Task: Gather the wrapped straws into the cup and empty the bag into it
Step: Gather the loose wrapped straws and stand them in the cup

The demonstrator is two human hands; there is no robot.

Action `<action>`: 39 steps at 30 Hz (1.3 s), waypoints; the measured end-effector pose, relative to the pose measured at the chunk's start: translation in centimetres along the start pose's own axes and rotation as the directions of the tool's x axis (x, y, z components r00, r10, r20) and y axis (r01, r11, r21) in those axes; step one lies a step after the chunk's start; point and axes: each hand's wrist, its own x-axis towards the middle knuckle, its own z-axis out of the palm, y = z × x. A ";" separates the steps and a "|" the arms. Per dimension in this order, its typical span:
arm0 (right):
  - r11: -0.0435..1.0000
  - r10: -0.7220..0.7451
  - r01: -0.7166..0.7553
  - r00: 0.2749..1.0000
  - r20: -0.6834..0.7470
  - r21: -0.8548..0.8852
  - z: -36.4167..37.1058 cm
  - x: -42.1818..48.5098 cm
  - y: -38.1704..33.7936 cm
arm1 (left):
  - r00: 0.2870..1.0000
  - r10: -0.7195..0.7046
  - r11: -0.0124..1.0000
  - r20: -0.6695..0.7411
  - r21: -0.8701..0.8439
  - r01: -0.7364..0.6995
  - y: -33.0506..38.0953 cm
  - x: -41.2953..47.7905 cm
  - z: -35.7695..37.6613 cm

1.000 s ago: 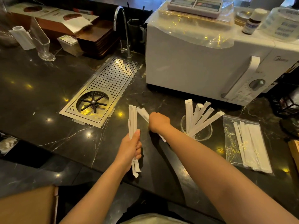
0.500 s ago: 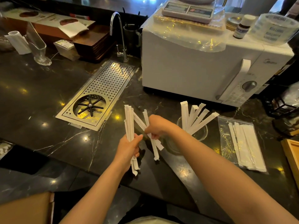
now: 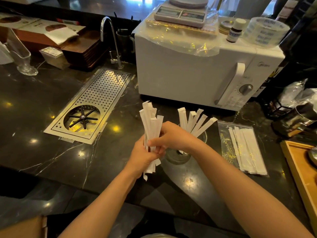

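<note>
This is a café or drinks-bar work area. A dark marble table [image 3: 42, 103] has a steel perforated drip tray [image 3: 103, 93] set into it, with a round cup rinser [image 3: 82, 118] at one end and a slim tap [image 3: 109, 38] behind it. A white microwave [image 3: 188, 71] stands beside it with a digital scale [image 3: 181, 14] on top. Brown trays [image 3: 82, 50] are stacked at the back, and wrapped straws [image 3: 193, 121] stand in a cup [image 3: 178, 157].

A dark marbled worktop [image 3: 42, 103] carried a white microwave [image 3: 188, 71]. Left of the microwave lay a perforated drain tray [image 3: 103, 93]; in front of it stood a glass cup [image 3: 178, 157], with a clear bag [image 3: 240, 148] alongside.
</note>
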 end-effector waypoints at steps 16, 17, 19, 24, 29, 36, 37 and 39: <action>0.961 -0.163 0.229 0.922 -0.350 0.156 0.9 -4.0 1.5 | 0.995 -0.082 0.963 0.057 -0.254 0.094 -0.1 0.3 4.8; 0.949 -0.172 0.255 0.912 -0.373 0.187 1.0 -4.2 1.7 | 0.990 -0.126 0.935 0.070 -0.326 0.142 -0.2 0.5 5.0; 0.925 -0.164 0.286 0.894 -0.418 0.249 1.2 -4.5 2.1 | 0.982 -0.158 0.907 0.100 -0.379 0.185 -0.4 0.8 5.2; 0.880 -0.117 0.287 0.903 -0.413 0.378 2.1 -5.0 3.8 | 0.968 -0.215 0.890 0.126 -0.384 0.247 -1.2 0.7 5.8; 0.866 -0.099 0.282 0.906 -0.411 0.414 3.2 -4.9 4.8 | 0.962 -0.246 0.856 0.120 -0.439 0.273 -2.1 0.1 6.1; 0.870 -0.135 0.320 0.887 -0.442 0.376 4.0 -5.0 4.8 | 0.963 -0.232 0.842 0.140 -0.466 0.271 -2.3 -0.2 5.8; 0.872 -0.141 0.325 0.882 -0.449 0.365 4.1 -4.9 4.7 | 0.971 -0.206 0.858 0.125 -0.454 0.241 -2.0 -0.3 5.9; 0.876 -0.160 0.341 0.872 -0.463 0.340 4.2 -4.8 4.7 | 0.980 -0.169 0.925 0.104 -0.326 0.194 -2.0 -0.5 5.9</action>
